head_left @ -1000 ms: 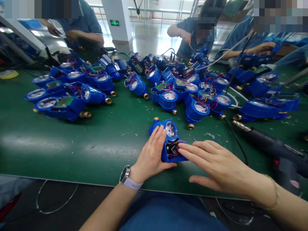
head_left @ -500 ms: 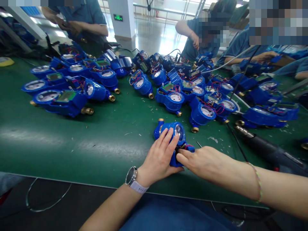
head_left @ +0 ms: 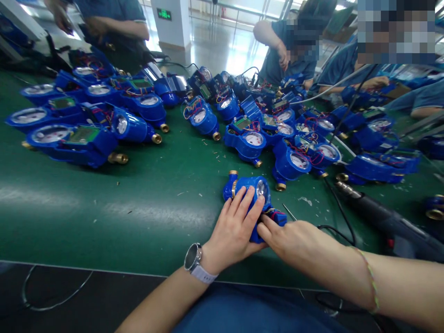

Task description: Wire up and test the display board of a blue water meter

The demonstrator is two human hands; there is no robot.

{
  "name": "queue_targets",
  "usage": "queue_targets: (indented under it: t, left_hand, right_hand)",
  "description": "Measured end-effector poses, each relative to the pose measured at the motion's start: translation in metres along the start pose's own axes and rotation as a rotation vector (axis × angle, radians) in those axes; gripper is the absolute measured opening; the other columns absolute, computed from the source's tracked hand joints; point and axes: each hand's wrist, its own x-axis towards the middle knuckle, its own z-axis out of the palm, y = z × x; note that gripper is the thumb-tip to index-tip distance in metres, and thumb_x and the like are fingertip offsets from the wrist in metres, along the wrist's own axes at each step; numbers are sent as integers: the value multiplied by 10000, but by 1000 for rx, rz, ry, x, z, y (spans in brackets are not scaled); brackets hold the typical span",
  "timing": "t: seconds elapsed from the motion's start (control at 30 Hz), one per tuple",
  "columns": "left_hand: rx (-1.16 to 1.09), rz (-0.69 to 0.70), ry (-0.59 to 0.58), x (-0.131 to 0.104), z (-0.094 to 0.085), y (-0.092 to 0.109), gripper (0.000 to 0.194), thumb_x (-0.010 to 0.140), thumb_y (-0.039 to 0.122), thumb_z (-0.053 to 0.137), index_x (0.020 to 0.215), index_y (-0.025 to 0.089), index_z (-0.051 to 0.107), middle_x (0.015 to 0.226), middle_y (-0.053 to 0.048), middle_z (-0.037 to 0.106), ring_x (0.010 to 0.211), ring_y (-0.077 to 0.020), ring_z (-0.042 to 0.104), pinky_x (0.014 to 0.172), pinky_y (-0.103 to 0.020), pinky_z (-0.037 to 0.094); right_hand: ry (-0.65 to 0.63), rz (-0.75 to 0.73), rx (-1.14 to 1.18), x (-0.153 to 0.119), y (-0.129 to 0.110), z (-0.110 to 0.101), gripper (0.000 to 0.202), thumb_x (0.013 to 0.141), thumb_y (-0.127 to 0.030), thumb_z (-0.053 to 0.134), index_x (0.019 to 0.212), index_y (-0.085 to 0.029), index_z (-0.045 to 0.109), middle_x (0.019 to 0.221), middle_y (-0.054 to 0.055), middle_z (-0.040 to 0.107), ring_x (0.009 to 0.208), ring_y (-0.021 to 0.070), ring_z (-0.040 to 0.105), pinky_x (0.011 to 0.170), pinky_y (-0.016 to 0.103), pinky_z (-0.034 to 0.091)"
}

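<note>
A blue water meter (head_left: 250, 185) lies on its side near the front of the green table, its round dial facing right and a brass fitting at its upper left. My left hand (head_left: 236, 226) is wrapped over the body, fingers across the casing and thumb along the lower side. At the meter's open wiring compartment, the fingers of my right hand (head_left: 287, 238) are pressed together; their tips are hidden inside. Red and dark wires show beside a small blue part (head_left: 279, 218) there. A thin metal tool (head_left: 289, 212) lies just behind my right hand.
Many blue meters with exposed wires fill the back of the green table (head_left: 166, 199); a left cluster (head_left: 83, 143) reaches nearer. A black heat gun (head_left: 388, 217) and its cable lie at right. Several people sit or stand across the table.
The meter and both my hands appear slightly further right. The view has shifted a little, and more of the thin tool shows. Across the table, a person's hands at the left have moved apart.
</note>
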Motion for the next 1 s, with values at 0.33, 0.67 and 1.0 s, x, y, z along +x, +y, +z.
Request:
queue_targets:
  t: [0.33,0.67,1.0]
  left_hand:
    - [37,-7,-81,2,-2,4,878,822,369,635,1516,122,157,1566,-218,307,1475,-348,245,1112,-578,366]
    - [29,-11,-95,2,-1,2,911,810,344,647,1530,135,131,1587,-208,264,1485,-347,213,1138,-590,311]
    - [47,-16,-117,4,-1,4,889,817,364,628,1528,131,148,1588,-201,265,1482,-341,223,1139,-593,297]
  right_hand:
    - [-27,-20,34,-1,6,-1,308,781,39,477,1003,-132,606,926,104,697,499,146,606,380,304,216]
    - [-69,14,-31,-5,-3,2,293,818,-1,482,1058,-125,594,1147,185,659,543,170,651,375,299,231]
    - [-112,25,37,2,0,-6,239,843,10,462,991,-114,602,927,137,686,553,156,626,396,249,274]
